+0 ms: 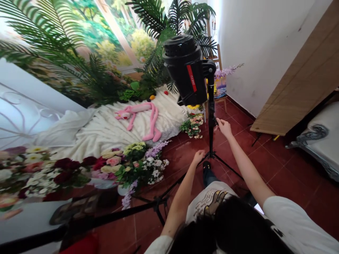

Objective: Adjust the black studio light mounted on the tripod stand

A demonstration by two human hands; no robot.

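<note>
In front of me a black studio light (185, 68) with a red label is mounted on a black light stand (211, 135). My right hand (224, 127) is at the right side of the stand's pole, its fingers pinched at a small knob there; the exact contact is hard to make out. Lower down, my left hand (199, 156) is just left of the pole, above the spread legs. Its fingers are curled in, and nothing shows in them. Below the hands, a dark shoe (207, 167) stands close to the stand's base.
A pink plush toy (140, 110) lies on a white draped blanket (103, 123). Artificial flowers (113, 164) line its near side, palm leaves (174, 21) rise behind. A second black stand (156, 203) crosses the lower left. At right are a brown board (296, 77) and an ornate sofa (321, 137).
</note>
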